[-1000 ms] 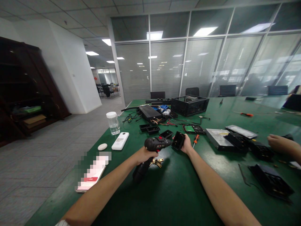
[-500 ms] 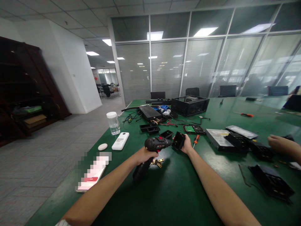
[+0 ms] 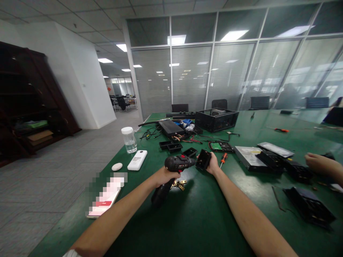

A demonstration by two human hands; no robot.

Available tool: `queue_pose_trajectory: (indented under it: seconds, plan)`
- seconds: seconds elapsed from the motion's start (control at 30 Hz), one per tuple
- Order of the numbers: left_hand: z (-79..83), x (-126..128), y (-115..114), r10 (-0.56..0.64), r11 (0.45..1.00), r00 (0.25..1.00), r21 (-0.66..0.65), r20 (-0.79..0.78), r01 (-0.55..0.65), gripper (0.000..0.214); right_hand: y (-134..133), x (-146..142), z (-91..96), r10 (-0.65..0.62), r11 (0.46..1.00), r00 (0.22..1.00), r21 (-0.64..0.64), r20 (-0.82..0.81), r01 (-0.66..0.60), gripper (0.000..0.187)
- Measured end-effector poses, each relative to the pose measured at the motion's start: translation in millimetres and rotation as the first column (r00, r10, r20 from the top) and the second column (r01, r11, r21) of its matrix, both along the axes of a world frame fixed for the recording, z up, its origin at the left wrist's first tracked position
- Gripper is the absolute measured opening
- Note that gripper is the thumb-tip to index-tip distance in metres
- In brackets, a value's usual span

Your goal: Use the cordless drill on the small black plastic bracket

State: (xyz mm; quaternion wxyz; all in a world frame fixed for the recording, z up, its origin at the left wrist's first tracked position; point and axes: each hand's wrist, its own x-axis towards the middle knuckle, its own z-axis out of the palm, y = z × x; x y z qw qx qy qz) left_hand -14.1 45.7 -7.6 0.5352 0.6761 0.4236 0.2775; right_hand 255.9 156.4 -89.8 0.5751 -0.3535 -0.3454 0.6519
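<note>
My left hand [image 3: 163, 176] is wrapped round the grip of a black cordless drill [image 3: 178, 163], whose nose points right. Its tip is close to a small black plastic box [image 3: 203, 159]; whether they touch I cannot tell. That box is held tilted in my right hand [image 3: 212, 163], its open side toward the drill. Under the drill lie several brass-coloured metal pieces [image 3: 181, 185]. Similar black boxes [image 3: 175, 147] rest on the table behind, and an orange-handled screwdriver [image 3: 224, 159] lies just right of my right hand.
On the left of the green table [image 3: 203, 228] stand a clear jar [image 3: 130, 141], a white device [image 3: 137, 160] and a phone [image 3: 107, 200]. A black computer case [image 3: 217, 120], cables and drives lie farther back. At the right, another person's hand [image 3: 320, 164] is near more black parts.
</note>
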Motion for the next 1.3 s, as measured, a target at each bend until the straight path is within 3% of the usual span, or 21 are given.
queue_pose_trajectory:
  seconds: [0.33,1.3]
  plan:
    - [-0.5,0.4,1.0,-0.009,1.000,1.000,-0.006,-0.012,0.009,0.015,-0.3,-0.6,0.8,0.004,0.999,0.992,-0.034,-0.123,-0.008,0.041]
    - [0.8,1.4,-0.5,-0.026,0.998,0.999,-0.056,0.023,0.027,0.011,0.0,-0.9,0.5,0.010,1.000,0.997,-0.005,-0.075,-0.010,0.041]
